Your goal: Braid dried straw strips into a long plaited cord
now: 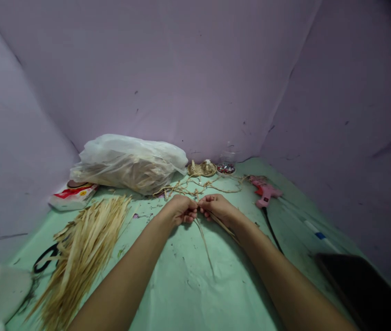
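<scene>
My left hand point(183, 210) and my right hand point(217, 207) meet at the middle of the green surface, fingertips pinched close together. Between them they grip a strand of dried plant fibre point(205, 246), whose thin loose end trails down toward me. Another flat strip point(223, 226) runs from my right hand back along the forearm. Just beyond my fingers lies a long twisted fibre cord point(212, 184) in loose loops. The exact spot where the strands meet is hidden by my fingertips.
Left lie a bundle of dried strips point(85, 248), black scissor handles point(45, 258) and a red-and-white packet point(73, 195). Behind are a plastic bag point(129, 161), a woven piece point(201, 168) and a container of beads point(226, 168). Right are a pink glue gun point(266, 189) and a dark flat object point(361, 285).
</scene>
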### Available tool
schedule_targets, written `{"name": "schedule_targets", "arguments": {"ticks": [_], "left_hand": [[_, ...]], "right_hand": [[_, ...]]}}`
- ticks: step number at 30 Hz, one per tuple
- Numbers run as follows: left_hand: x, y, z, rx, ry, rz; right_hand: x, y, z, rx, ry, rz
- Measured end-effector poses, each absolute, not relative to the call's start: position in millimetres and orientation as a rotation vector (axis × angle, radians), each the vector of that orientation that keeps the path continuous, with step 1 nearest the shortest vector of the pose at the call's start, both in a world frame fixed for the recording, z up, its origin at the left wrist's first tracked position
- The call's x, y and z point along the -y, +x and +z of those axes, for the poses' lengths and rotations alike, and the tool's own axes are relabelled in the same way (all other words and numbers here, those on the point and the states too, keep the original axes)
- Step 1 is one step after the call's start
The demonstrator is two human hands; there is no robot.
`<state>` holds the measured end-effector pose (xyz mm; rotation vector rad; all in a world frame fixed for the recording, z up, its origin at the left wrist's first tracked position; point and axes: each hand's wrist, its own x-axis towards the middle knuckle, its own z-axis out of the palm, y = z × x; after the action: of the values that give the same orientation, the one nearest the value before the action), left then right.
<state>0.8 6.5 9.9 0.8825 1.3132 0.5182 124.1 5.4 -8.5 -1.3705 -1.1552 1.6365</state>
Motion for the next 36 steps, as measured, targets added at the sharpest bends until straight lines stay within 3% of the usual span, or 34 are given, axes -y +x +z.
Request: {"name": "schedule_targets", "arguments": {"ticks": [5, 13, 24, 31, 36], "left_hand": [[-6.1, -4.1, 12.0, -1.443, 1.179, 0.483], [-8.2, -1.0, 9.3, -1.285, 1.042, 0.538], [-5.7, 0.3, 4.8, -1.47, 1.216, 0.546], [-1.4, 7.0, 9.4, -1.486, 1.168, 0.644], [0.9, 11.9, 9.1, -1.505, 1.105, 0.666]], "right_hand": [[-6.9, 125.9, -15.1, 1.264, -1.365, 1.548], [-6.8, 122.3, -14.5, 1.235, -1.362, 1.563], [-6.9, 124.9, -17.0, 1.39, -1.411, 1.483], [-4.9, 135.7, 2.8, 2.042, -1.621, 0.734], [5.0, 128.9, 18.0, 2.128, -1.819, 0.506]]}}
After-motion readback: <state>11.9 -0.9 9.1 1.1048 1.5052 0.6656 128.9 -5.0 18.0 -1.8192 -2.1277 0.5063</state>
